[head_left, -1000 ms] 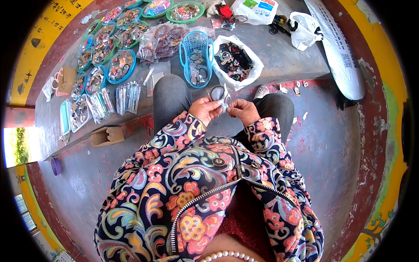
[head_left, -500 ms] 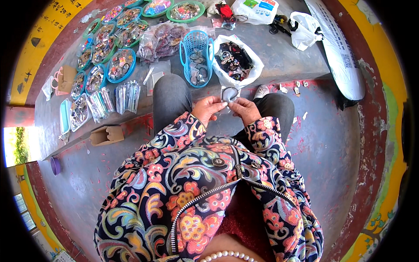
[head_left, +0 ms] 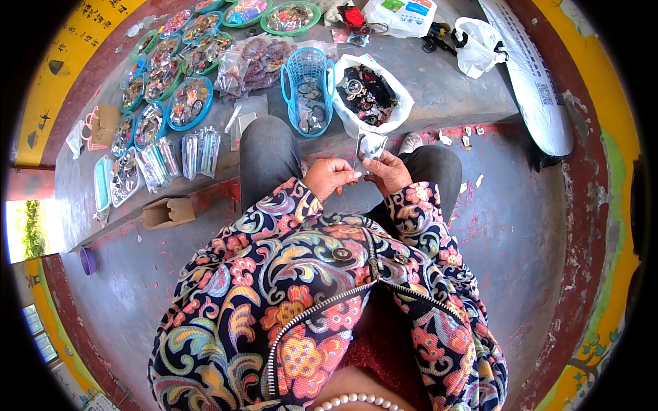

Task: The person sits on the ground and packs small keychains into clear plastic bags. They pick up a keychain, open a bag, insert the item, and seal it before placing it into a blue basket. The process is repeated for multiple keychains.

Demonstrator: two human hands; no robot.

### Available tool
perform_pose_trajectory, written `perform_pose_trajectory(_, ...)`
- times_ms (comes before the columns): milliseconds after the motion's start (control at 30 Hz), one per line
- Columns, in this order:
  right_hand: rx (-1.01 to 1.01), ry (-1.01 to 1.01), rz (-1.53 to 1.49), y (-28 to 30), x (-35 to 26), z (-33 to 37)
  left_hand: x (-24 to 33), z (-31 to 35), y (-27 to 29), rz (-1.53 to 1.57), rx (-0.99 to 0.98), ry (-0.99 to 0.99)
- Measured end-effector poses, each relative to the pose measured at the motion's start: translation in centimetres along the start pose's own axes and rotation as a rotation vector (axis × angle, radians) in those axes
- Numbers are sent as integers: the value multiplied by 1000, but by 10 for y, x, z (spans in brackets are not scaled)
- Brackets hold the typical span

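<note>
Between my knees, my right hand [head_left: 389, 172] grips a small clear plastic bag [head_left: 371, 145] that bends and catches the light; something dark shows inside. My left hand [head_left: 330, 178] is closed in a pinch at the bag's lower left edge, thumb and forefinger together. Just beyond stands a white plastic bag [head_left: 404, 109], open-topped, full of mostly black hair ties [head_left: 368, 94]. To its left, a blue handled basket [head_left: 289, 89] contains several small clear packets with dark rings [head_left: 312, 116].
Round trays of small goods [head_left: 188, 103] crowd the raised ledge's left side. Pen packs [head_left: 201, 152] and a bag of purplish items [head_left: 257, 61] lie nearby. An open cardboard box [head_left: 168, 212] sits at the ledge's edge. Beyond are white bags [head_left: 478, 51] and a long silvery panel [head_left: 531, 82].
The small bag has tilted and shifted right into my right hand's grip; its dark ring shows less plainly. My left fingers have dropped slightly to its lower edge.
</note>
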State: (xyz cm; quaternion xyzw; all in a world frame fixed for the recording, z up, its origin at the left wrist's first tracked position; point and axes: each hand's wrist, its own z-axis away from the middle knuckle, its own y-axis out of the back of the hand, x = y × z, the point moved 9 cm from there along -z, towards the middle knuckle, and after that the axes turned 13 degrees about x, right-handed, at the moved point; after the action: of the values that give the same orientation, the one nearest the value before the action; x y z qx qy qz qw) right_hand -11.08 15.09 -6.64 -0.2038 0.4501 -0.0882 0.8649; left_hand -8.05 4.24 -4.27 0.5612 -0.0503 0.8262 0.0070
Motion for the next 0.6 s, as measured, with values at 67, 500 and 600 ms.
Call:
perform_pose_trajectory(67,-24,-16,-35,-3,1,1,-3,-1,1,34,-20,5)
perform_pose_trajectory(500,9,-39,-98,0,1,2,-20,0,6,47,-80,43)
perform_pose_trajectory(600,42,-46,-103,6,0,0,-17,1,4,197,-23,136)
